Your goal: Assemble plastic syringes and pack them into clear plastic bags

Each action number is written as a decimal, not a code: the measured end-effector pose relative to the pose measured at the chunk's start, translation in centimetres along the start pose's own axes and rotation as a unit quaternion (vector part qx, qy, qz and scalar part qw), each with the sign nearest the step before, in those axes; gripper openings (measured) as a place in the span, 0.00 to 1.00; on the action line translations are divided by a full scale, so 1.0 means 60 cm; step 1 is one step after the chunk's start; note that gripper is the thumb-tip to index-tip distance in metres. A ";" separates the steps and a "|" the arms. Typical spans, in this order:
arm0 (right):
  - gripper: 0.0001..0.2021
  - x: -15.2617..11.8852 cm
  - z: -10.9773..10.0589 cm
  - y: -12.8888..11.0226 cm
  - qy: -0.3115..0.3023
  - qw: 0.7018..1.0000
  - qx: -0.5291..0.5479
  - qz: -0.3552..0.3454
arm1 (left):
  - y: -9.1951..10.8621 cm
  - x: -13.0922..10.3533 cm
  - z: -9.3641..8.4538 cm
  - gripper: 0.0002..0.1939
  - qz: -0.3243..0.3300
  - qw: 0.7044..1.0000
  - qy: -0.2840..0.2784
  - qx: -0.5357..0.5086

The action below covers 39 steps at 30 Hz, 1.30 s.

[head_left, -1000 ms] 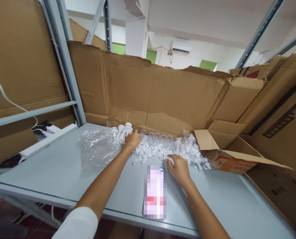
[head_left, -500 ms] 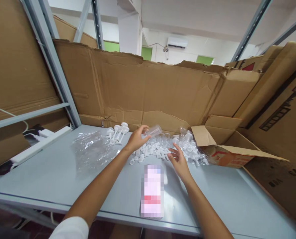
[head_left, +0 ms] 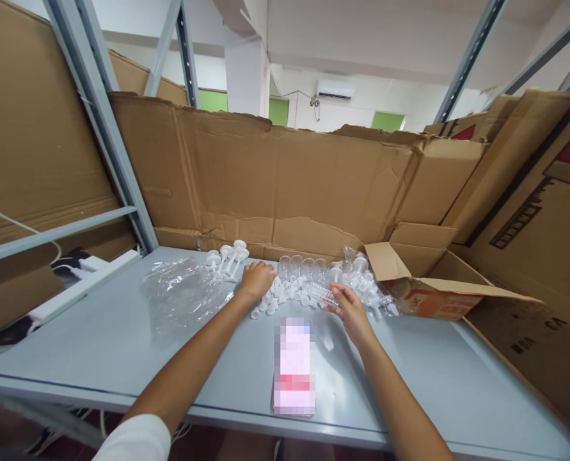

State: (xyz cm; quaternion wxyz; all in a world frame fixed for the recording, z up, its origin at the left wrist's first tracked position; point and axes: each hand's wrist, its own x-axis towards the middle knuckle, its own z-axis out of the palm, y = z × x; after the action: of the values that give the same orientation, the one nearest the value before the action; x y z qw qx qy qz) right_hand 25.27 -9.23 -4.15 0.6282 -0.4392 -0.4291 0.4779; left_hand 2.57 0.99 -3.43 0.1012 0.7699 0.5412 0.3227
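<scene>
Four clear tubes [head_left: 297,266] and white caps [head_left: 292,292] sit unheld while the right hand [head_left: 354,312] pinches a fifth tube [head_left: 319,292] (left hand [head_left: 257,280] hides its grip).

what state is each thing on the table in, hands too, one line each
right hand, gripping a clear tube
clear tube, tilted sideways
left hand, fingers curled, contents hidden
other clear tubes, standing in a row
small white caps, loose, piled
cardboard box, flaps open
plastic bag, crumpled
phone, lying flat, display obscured
</scene>
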 end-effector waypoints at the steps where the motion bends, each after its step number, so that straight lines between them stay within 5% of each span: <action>1: 0.15 0.000 -0.002 -0.001 -0.001 1.000 0.000 0.005 | -0.006 0.004 0.005 0.06 -0.006 1.000 0.003 -0.005; 5: 0.15 0.000 -0.004 -0.004 -0.012 1.000 -0.002 0.010 | -0.008 0.004 0.009 0.02 -0.013 0.997 0.016 -0.068; 11: 0.19 -0.005 -0.001 -0.004 -0.046 0.998 -0.009 -0.037 | 0.027 -0.029 -0.011 0.13 -0.008 0.969 -0.001 -0.248; 12: 0.20 -0.006 0.000 -0.004 -0.050 0.998 -0.012 -0.047 | 0.034 -0.038 -0.014 0.14 -0.013 0.956 -0.013 -0.294; 16: 0.20 -0.010 0.005 -0.003 -0.066 0.993 -0.038 -0.087 | 0.055 -0.071 -0.023 0.14 -0.105 0.801 -0.066 -0.586; 20: 0.20 -0.017 0.011 -0.005 -0.080 0.986 -0.089 -0.112 | 0.064 -0.090 -0.023 0.13 -0.130 0.755 -0.100 -0.635; 39: 0.19 -0.025 0.008 -0.021 -0.124 0.967 -0.158 -0.158 | 0.064 -0.095 -0.013 0.14 -0.048 0.864 -0.093 -0.492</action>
State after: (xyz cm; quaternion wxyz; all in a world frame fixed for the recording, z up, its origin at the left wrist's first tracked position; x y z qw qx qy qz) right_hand 24.83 -10.80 -3.00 0.5604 -0.3966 -0.6376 0.3493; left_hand 3.87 -5.82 -3.12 0.5322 0.6196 0.3360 0.4691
